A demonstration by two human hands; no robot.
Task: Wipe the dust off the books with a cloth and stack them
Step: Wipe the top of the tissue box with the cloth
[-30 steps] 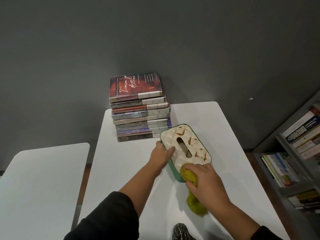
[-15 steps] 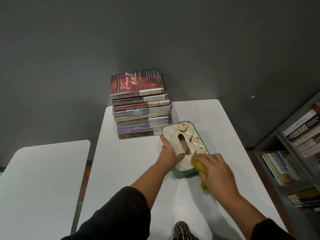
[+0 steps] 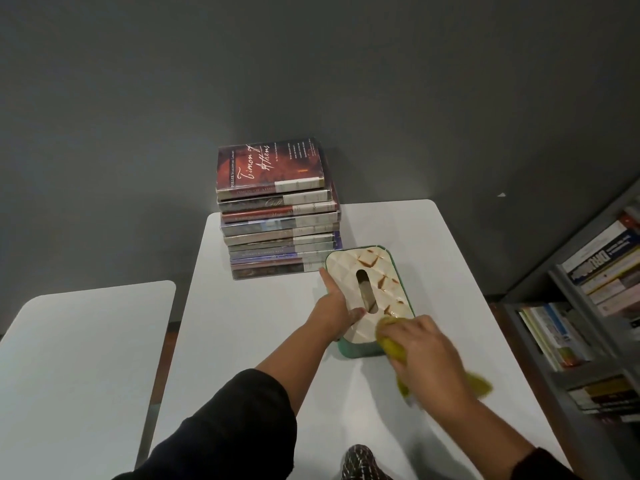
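Books (image 3: 278, 216) sit in 1 stack at the far left of the white bench (image 3: 263, 327), spines toward the person, long axes running left to right. Just right of the stack, near its lowest volumes, lies a green tissue box (image 3: 372, 292) with a cream lid, its long axis running away from the person. The left hand (image 3: 337, 304) rests on the box's left edge, fingers extended along it and thumb on the lid, steadying it. The right hand (image 3: 427, 355) grips a yellow cloth (image 3: 393, 344) bunched against the box's near right corner. Both hands lie nearer than the stack; the left is closer, so reaching the books looks like a short move forward and left.
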